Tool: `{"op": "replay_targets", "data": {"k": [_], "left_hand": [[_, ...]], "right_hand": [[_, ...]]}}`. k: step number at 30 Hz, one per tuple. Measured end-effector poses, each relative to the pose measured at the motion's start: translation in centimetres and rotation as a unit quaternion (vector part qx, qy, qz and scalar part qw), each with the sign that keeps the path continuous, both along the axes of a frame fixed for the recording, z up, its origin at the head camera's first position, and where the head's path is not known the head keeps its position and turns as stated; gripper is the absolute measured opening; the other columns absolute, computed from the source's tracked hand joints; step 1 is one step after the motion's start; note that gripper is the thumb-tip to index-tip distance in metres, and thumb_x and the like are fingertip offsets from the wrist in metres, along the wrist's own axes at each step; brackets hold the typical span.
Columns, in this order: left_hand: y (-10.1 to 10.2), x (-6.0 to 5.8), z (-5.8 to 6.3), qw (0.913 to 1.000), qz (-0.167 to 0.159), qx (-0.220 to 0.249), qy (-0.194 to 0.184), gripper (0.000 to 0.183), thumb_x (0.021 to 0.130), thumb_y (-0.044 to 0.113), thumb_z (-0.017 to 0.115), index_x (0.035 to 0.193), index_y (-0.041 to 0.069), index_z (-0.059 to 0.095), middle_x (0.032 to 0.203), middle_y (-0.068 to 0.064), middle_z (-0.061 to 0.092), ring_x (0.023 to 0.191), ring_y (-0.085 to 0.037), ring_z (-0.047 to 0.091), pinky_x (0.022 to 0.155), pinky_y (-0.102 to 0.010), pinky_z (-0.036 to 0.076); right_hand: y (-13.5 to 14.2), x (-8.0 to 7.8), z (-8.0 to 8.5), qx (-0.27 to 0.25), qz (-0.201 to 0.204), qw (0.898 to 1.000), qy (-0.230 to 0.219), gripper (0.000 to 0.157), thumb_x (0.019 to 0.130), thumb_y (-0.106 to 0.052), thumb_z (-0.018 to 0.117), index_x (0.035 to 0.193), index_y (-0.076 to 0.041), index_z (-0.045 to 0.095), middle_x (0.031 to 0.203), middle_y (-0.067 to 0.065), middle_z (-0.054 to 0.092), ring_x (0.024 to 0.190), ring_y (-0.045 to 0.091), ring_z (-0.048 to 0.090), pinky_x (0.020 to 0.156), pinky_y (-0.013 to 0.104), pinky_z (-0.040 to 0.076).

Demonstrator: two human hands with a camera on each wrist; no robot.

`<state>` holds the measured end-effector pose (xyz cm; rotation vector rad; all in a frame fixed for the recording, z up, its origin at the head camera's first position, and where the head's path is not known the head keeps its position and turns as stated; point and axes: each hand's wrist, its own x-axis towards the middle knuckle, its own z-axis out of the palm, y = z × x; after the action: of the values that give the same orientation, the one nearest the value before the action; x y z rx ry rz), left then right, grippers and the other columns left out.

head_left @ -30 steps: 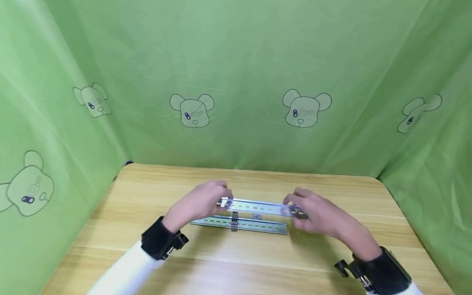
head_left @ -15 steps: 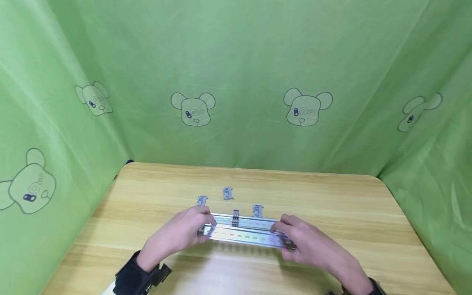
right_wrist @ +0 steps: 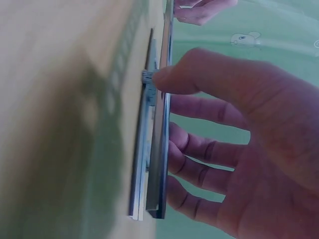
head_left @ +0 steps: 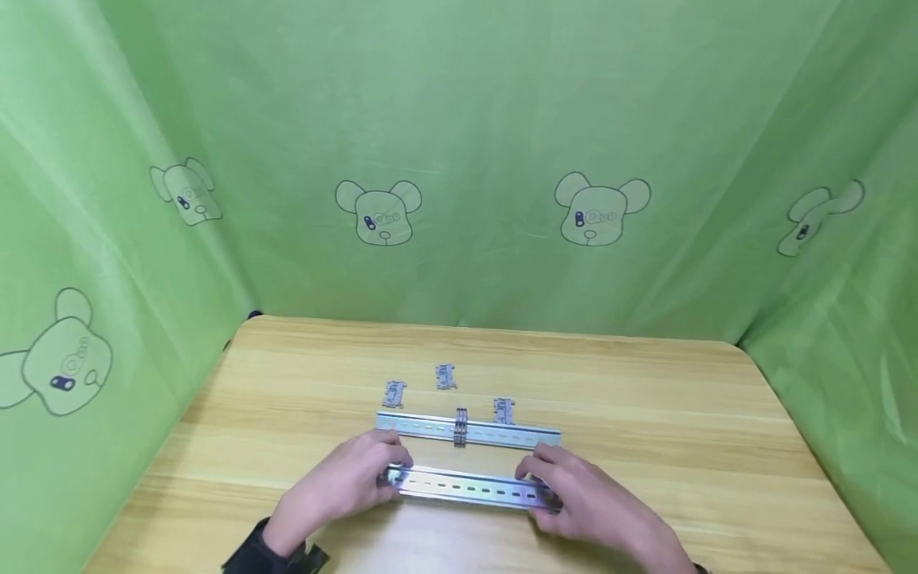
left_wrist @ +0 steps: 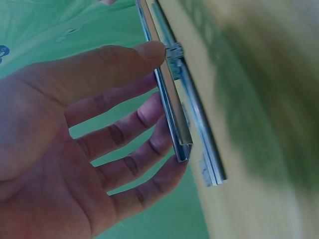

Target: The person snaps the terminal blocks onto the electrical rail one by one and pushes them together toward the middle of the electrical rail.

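A slotted metal DIN rail (head_left: 469, 488) is held level across the front of the table by both hands. My left hand (head_left: 355, 474) pinches its left end; in the left wrist view the thumb lies on one edge, the fingers along the other. The right hand (head_left: 584, 502) grips the right end the same way, as the right wrist view shows. Behind it, a second DIN rail (head_left: 419, 426) lies on the table, carrying a small dark cluster of terminal blocks (head_left: 460, 428) near its middle. A gap with shadow separates the held rail from the tabletop.
Three loose grey terminal-block-like pieces lie beyond the rear rail: one at left (head_left: 394, 393), one farther back (head_left: 445, 376), and one close to the rail at right (head_left: 504, 410). The wooden table (head_left: 681, 399) is enclosed by green curtains (head_left: 473, 119).
Both hands have brought the held rail toward the person, from above and behind the rear rail to in front of it. The rear rail and loose pieces have come into fuller view.
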<state>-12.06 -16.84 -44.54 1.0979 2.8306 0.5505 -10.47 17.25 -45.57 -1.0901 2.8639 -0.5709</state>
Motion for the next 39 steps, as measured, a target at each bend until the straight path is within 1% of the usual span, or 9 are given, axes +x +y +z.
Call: {"op": "replay_targets", "data": {"k": [3,8,12,17,21,26,31,35,39], "left_hand": [[-0.1,0.0,-0.7,1.0,0.005,0.001,-0.005,0.031,0.071,0.014,0.083,0.1,0.01,0.074,0.093,0.001,0.065,0.082,-0.012,0.059,0.072,-0.028,0.057],[-0.2,-0.1,-1.7,0.9998,0.013,0.006,-0.016,0.031,0.071,0.013,0.082,0.101,0.01,0.074,0.094,0.001,0.065,0.083,-0.013,0.06,0.074,-0.029,0.057],[-0.3,-0.3,-2.4,0.9995,0.021,0.008,-0.022,0.031,0.072,0.014,0.082,0.102,0.01,0.074,0.096,0.001,0.065,0.086,-0.014,0.06,0.076,-0.03,0.057],[-0.3,-0.3,-3.2,0.9997,0.019,0.008,-0.013,0.032,0.072,0.015,0.082,0.102,0.01,0.074,0.098,0.0,0.065,0.087,-0.013,0.061,0.076,-0.03,0.058],[-0.2,-0.4,-3.5,0.9996,0.024,0.009,-0.011,0.032,0.072,0.016,0.082,0.103,0.01,0.074,0.099,0.0,0.066,0.086,-0.013,0.061,0.076,-0.029,0.058],[-0.1,-0.6,-3.7,0.9992,0.033,0.006,-0.019,0.033,0.073,0.017,0.082,0.104,0.011,0.074,0.101,0.0,0.066,0.088,-0.013,0.061,0.077,-0.029,0.057],[-0.1,-0.7,-3.8,0.999,0.036,0.011,-0.023,0.032,0.073,0.017,0.081,0.104,0.011,0.074,0.101,0.0,0.066,0.088,-0.013,0.061,0.076,-0.029,0.057],[-0.2,-0.6,-3.8,0.9988,0.04,0.016,-0.025,0.032,0.074,0.017,0.081,0.104,0.011,0.074,0.1,0.0,0.066,0.087,-0.013,0.061,0.076,-0.03,0.057],[-0.3,-0.6,-3.9,0.9986,0.045,0.015,-0.024,0.031,0.074,0.018,0.081,0.104,0.012,0.073,0.1,0.002,0.065,0.087,-0.012,0.06,0.076,-0.03,0.057]], "right_hand": [[-0.1,0.0,-0.7,0.0,-0.001,1.0,-0.011,0.033,0.075,-0.024,0.077,0.106,-0.018,0.067,0.095,-0.01,0.053,0.076,0.007,0.049,0.063,0.024,0.049],[-0.2,-0.2,-1.8,0.005,0.001,1.0,-0.012,0.032,0.076,-0.026,0.077,0.106,-0.019,0.067,0.095,-0.009,0.053,0.075,0.007,0.048,0.063,0.023,0.048],[-0.3,-0.5,-2.1,0.008,0.001,1.0,-0.017,0.032,0.076,-0.027,0.077,0.106,-0.018,0.067,0.095,-0.009,0.053,0.075,0.007,0.048,0.063,0.024,0.049],[-0.4,-0.6,-2.3,0.013,0.003,1.0,-0.028,0.031,0.077,-0.026,0.076,0.105,-0.017,0.067,0.096,-0.008,0.054,0.075,0.008,0.047,0.063,0.025,0.049],[-0.3,-0.7,-2.4,0.011,0.002,1.0,-0.023,0.031,0.078,-0.025,0.076,0.106,-0.017,0.067,0.098,-0.007,0.055,0.076,0.009,0.048,0.064,0.026,0.05],[-0.3,-0.8,-2.4,0.011,-0.002,1.0,-0.015,0.031,0.078,-0.025,0.075,0.107,-0.018,0.067,0.102,-0.006,0.057,0.081,0.01,0.049,0.069,0.03,0.053],[-0.3,-1.1,-2.0,0.019,0.001,0.999,-0.032,0.031,0.079,-0.027,0.076,0.108,-0.018,0.067,0.106,-0.004,0.058,0.085,0.01,0.051,0.073,0.034,0.055],[-0.4,-2.0,-1.3,0.009,0.003,0.999,-0.039,0.031,0.082,-0.027,0.075,0.109,-0.016,0.067,0.105,-0.004,0.059,0.083,0.011,0.054,0.072,0.032,0.056],[-0.8,-4.1,-0.9,-0.012,-0.009,1.0,-0.014,0.036,0.083,-0.022,0.074,0.116,-0.008,0.067,0.107,0.001,0.061,0.085,0.014,0.059,0.074,0.029,0.058]]}}
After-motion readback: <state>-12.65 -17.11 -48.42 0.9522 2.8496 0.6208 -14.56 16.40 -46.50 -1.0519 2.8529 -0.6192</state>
